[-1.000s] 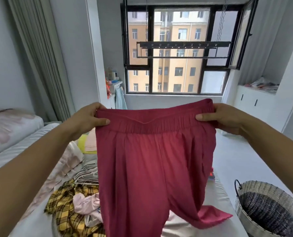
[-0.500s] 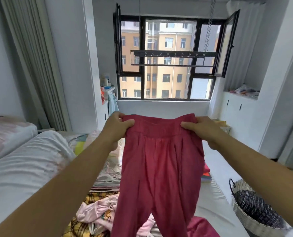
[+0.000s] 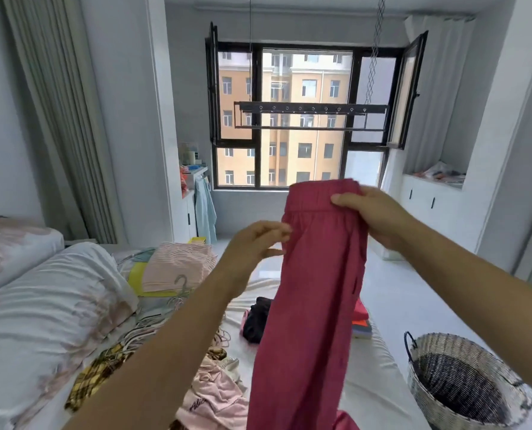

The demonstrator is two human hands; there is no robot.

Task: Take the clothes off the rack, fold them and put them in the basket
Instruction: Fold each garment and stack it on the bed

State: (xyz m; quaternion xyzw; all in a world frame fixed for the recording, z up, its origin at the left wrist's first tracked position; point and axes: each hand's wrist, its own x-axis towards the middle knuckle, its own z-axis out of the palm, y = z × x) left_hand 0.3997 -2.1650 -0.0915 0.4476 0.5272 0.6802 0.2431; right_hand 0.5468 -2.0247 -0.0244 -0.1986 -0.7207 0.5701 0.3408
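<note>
Above the bed (image 3: 379,395), both hands (image 3: 370,212) grip red trousers (image 3: 314,293), hiding clothes; basket (image 3: 463,383) nearby.

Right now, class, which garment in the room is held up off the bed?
The red trousers, gripped at the waistband by the right hand; the striped, black and pink clothes lie on the bed.

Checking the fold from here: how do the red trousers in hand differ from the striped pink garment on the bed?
The red trousers hang lengthwise, held up by the right hand; the striped pink garment lies folded flat on the bed. The trousers are plain deep red; the garment is pale with fine stripes. Neither is in the basket.
</note>
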